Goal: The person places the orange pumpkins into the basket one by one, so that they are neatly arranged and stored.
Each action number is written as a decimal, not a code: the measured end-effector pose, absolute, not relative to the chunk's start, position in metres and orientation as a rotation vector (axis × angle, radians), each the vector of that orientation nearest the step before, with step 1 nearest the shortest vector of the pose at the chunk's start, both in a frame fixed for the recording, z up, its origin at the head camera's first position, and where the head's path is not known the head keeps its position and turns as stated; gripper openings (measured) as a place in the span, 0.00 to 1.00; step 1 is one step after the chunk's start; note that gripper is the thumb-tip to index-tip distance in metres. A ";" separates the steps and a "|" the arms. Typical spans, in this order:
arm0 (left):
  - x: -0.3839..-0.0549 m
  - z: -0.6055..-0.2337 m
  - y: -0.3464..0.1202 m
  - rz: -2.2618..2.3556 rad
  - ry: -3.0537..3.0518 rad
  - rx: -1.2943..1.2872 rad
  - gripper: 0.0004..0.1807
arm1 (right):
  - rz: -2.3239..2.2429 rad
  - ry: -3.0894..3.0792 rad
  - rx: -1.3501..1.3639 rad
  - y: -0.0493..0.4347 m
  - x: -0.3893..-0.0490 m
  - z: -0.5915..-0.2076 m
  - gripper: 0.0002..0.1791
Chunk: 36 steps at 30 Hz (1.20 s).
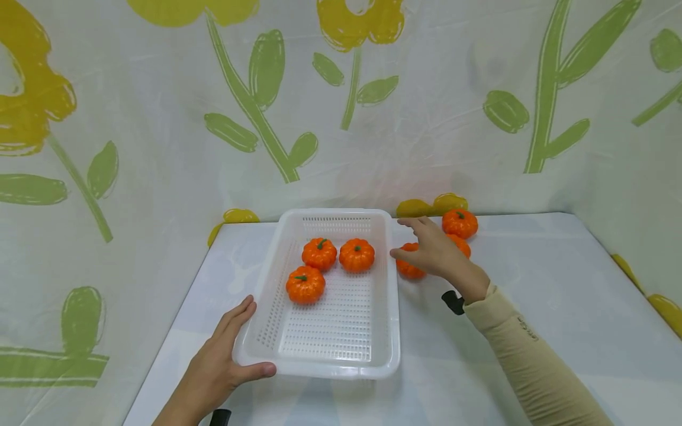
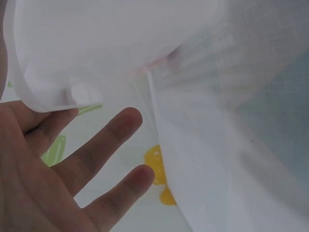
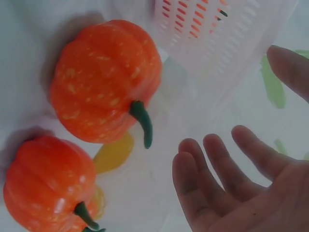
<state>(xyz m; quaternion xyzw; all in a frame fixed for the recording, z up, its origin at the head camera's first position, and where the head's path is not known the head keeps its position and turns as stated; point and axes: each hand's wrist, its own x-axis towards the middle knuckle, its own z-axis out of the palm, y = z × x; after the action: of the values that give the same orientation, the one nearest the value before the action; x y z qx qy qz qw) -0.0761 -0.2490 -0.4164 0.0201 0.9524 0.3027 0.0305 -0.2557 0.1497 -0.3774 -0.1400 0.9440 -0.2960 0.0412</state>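
A white plastic basket (image 1: pixel 326 371) with slotted walls holds three small orange pumpkins, one at the back left (image 1: pixel 319 254), another at the right (image 1: pixel 357 255) and a third in front (image 1: pixel 305 286). My left hand (image 1: pixel 221 355) rests at the basket's near left corner, thumb along the front and straight fingers by the left side. In the left wrist view, the basket corner (image 2: pixel 53 72) sits between thumb and fingers. My right hand (image 1: pixel 434 248), fingers spread and nothing in them, hovers by the basket's right rim, partly covering a pumpkin (image 1: pixel 409 267) on the table.
Beyond my right hand stand two more pumpkins, one partly hidden (image 1: pixel 461 245) and another at the table's back edge (image 1: pixel 460 223). The white table (image 1: pixel 533 307) ends against a curtain (image 1: pixel 426 118) printed with yellow flowers and green leaves, which also hangs along both sides.
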 end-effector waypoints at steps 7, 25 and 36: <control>-0.076 -0.416 -0.248 0.932 2.934 0.054 0.69 | -0.856 2.887 -0.426 0.158 -0.254 -0.384 0.39; -0.076 -0.417 -0.249 0.932 2.937 0.057 0.68 | -0.725 2.910 -0.471 0.169 -0.249 -0.391 0.38; -0.076 -0.416 -0.248 0.930 2.930 0.049 0.69 | -0.648 2.871 -0.381 0.166 -0.251 -0.397 0.39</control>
<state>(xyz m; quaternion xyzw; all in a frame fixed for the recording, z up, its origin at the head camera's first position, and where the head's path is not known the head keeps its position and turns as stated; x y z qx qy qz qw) -0.0759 -0.2484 -0.4163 0.0158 0.9524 0.3024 0.0336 -0.2514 0.1658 -0.3971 -0.1278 0.9638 -0.2173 0.0867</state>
